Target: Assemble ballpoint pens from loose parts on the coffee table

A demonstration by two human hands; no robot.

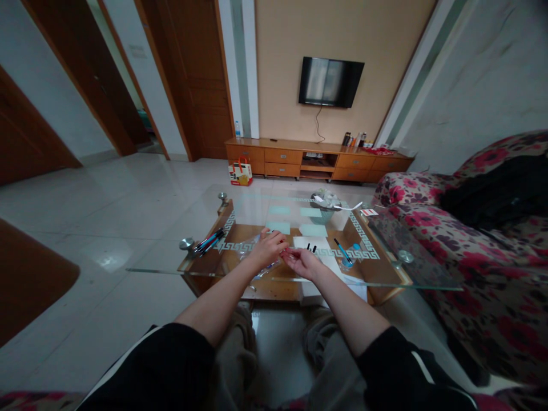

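Over the glass coffee table [257, 264], my left hand [270, 246] and my right hand [302, 262] meet, fingertips nearly touching. Both have bent, closed fingers; whatever lies between them is too small and dim to name. Below my left hand are clear plastic wrappers [266, 270]. To the left lies a bunch of pens [209, 242], blue and dark. Just beyond my right hand are two small black pieces [311, 248], perhaps pen caps. Farther right, a blue and black pen [342, 251] leans by a small blue round item [346, 263].
A basket [323, 214] holding crumpled plastic stands at the table's far side, near a red and white card [369, 212]. A flowered sofa [432, 228] flanks the right. Beyond are a low wooden cabinet [282, 155], a paper bag [240, 173] and a wall television [331, 83].
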